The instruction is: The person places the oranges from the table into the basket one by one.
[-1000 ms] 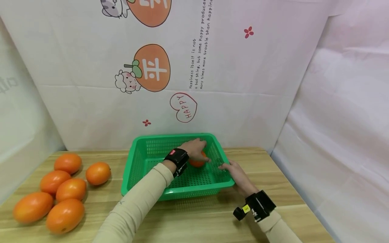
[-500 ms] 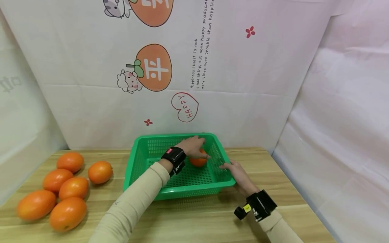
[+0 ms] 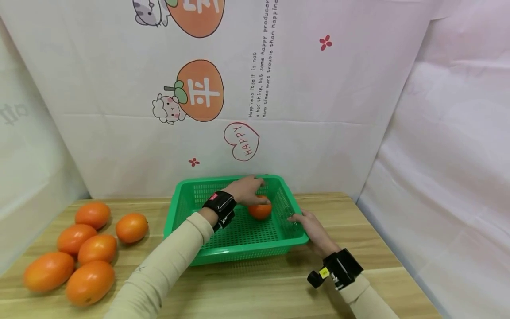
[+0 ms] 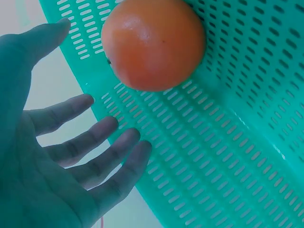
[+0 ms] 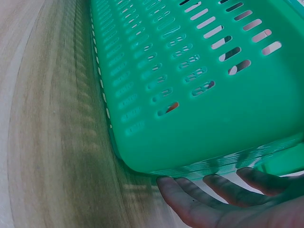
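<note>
A green plastic basket [image 3: 255,249] with slotted walls stands on the table. Inside, toward its right end, lies a round, smooth orange fruit [image 3: 260,211]. My left hand [image 3: 244,189] is over the basket, just left of and behind this fruit in the head view. Its fingers are spread, and the left wrist view shows a gap between them and the fruit [image 4: 153,45]. My right hand [image 3: 316,232] holds the basket's right side, thumb over the rim. In the right wrist view its fingers [image 5: 183,202] lie along the outside of the wall [image 5: 228,126].
Several more orange fruits [image 3: 97,248] lie loose on the left of the wooden table [image 3: 255,292]. One fruit [image 3: 132,227] sits apart, nearer the basket. A printed white cloth [image 3: 303,146] hangs close behind the basket, with white cloth [image 3: 450,177] on the right side too.
My left hand has drawn back up and to the left, off the fruit, uncovering more of it. The fruit rests in the basket, and the right hand keeps its place.
</note>
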A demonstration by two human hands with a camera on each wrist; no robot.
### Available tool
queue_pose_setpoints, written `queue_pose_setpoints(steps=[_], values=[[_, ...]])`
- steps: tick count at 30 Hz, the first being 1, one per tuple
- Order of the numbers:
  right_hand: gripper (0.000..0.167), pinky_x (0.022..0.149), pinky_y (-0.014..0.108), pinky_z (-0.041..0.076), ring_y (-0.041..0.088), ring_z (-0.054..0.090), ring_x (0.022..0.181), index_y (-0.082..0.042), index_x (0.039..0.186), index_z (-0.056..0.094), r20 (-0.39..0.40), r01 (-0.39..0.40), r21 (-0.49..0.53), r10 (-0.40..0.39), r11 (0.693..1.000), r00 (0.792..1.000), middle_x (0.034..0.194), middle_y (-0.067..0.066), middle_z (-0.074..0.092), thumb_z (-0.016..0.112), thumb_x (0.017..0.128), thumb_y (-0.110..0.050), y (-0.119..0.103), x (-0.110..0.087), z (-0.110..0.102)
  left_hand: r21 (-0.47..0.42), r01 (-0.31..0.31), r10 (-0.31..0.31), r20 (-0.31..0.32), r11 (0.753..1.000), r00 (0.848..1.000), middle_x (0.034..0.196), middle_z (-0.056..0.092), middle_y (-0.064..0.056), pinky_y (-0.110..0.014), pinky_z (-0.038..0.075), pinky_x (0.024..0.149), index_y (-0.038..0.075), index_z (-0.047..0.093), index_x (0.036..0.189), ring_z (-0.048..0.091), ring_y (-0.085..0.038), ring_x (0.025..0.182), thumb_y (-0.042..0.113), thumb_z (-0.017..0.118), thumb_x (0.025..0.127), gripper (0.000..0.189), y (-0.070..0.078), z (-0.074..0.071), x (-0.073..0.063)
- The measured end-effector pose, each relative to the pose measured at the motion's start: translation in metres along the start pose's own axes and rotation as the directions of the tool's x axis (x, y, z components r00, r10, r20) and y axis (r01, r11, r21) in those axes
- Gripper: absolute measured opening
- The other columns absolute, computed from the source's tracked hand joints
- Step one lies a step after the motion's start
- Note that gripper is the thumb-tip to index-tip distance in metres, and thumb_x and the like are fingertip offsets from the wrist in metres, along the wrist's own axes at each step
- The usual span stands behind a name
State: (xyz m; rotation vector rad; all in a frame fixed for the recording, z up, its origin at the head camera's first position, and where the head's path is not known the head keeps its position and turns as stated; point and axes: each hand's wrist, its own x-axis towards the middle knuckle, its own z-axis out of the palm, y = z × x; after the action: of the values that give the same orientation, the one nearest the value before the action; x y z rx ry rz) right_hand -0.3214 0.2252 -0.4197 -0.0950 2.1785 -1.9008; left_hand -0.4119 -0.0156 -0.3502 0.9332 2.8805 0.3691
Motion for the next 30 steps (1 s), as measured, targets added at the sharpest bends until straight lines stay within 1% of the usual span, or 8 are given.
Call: queue_pose_setpoints(steps=[6, 9, 14, 19, 22, 26, 30], values=[[0.067, 0.093, 0.036, 0.06, 0.029, 0.068, 0.12, -0.002, 0.163, 0.032, -0.002, 0.0, -0.001, 0.0, 1.0, 1.0, 0.151, 0.031, 0.052, 0.053, 0.101, -0.022, 0.001, -0.002, 0.002, 0.024, -0.016, 0.016, 0.003, 1.0, 1.0, 0.155, 0.052, -0.014, -0.049, 0.052, 0.11, 0.011, 0.051, 0.154, 0.056, -0.031, 0.138, 0.053, 0.065, 0.101, 0.069, 0.0, -0.009, -0.01], [0.068, 0.093, 0.036, 0.06, 0.03, 0.068, 0.121, -0.002, 0.163, 0.032, -0.007, 0.0, -0.002, -0.001, 1.0, 1.0, 0.152, 0.031, 0.052, 0.053, 0.101, -0.022, 0.001, -0.003, 0.001, 0.042, -0.027, 0.027, -0.01, 0.999, 1.0, 0.149, 0.055, -0.015, -0.049, 0.055, 0.105, 0.011, 0.053, 0.152, 0.06, -0.031, 0.131, 0.053, 0.066, 0.1, 0.068, 0.001, -0.014, -0.014], [0.067, 0.092, 0.037, 0.06, 0.031, 0.068, 0.121, -0.003, 0.162, 0.035, -0.021, -0.005, -0.003, 0.005, 1.0, 1.0, 0.15, 0.03, 0.054, 0.054, 0.1, -0.022, 0.002, -0.001, 0.001, 0.07, -0.03, 0.033, -0.041, 0.997, 0.999, 0.142, 0.059, -0.012, -0.046, 0.058, 0.097, 0.015, 0.056, 0.147, 0.063, -0.028, 0.122, 0.056, 0.067, 0.099, 0.064, 0.004, -0.021, -0.018], [0.064, 0.092, 0.038, 0.061, 0.032, 0.07, 0.118, -0.003, 0.16, 0.038, -0.027, -0.013, 0.006, 0.013, 1.0, 1.0, 0.145, 0.031, 0.058, 0.053, 0.1, -0.021, 0.003, -0.001, 0.001, 0.065, -0.052, 0.056, -0.058, 0.997, 0.997, 0.14, 0.06, -0.011, -0.044, 0.057, 0.099, 0.014, 0.057, 0.146, 0.063, -0.025, 0.119, 0.057, 0.067, 0.099, 0.064, 0.011, -0.032, -0.023], [0.064, 0.092, 0.038, 0.061, 0.031, 0.069, 0.119, -0.002, 0.16, 0.037, -0.018, -0.009, 0.001, 0.009, 1.0, 1.0, 0.147, 0.031, 0.056, 0.052, 0.101, -0.021, 0.002, -0.001, 0.001, 0.058, -0.067, 0.071, -0.065, 0.996, 0.995, 0.141, 0.059, -0.01, -0.042, 0.056, 0.1, 0.014, 0.056, 0.147, 0.063, -0.023, 0.118, 0.056, 0.066, 0.099, 0.065, 0.017, -0.04, -0.027], [0.066, 0.094, 0.038, 0.06, 0.032, 0.067, 0.122, -0.003, 0.162, 0.035, -0.016, -0.001, 0.0, 0.001, 1.0, 1.0, 0.149, 0.031, 0.054, 0.053, 0.101, -0.022, 0.001, -0.002, 0.001, 0.072, -0.075, 0.08, -0.073, 0.995, 0.994, 0.141, 0.06, -0.01, -0.04, 0.057, 0.098, 0.015, 0.056, 0.147, 0.063, -0.022, 0.115, 0.056, 0.066, 0.099, 0.064, 0.024, -0.05, -0.034], [0.067, 0.095, 0.039, 0.06, 0.032, 0.067, 0.123, -0.002, 0.162, 0.033, -0.007, 0.016, -0.007, -0.016, 1.0, 1.0, 0.15, 0.032, 0.053, 0.052, 0.102, -0.023, 0.001, -0.003, 0.001, 0.095, -0.091, 0.098, -0.077, 0.991, 0.992, 0.14, 0.06, -0.008, -0.04, 0.057, 0.097, 0.015, 0.056, 0.147, 0.064, -0.021, 0.114, 0.055, 0.067, 0.099, 0.063, 0.027, -0.057, -0.041]])
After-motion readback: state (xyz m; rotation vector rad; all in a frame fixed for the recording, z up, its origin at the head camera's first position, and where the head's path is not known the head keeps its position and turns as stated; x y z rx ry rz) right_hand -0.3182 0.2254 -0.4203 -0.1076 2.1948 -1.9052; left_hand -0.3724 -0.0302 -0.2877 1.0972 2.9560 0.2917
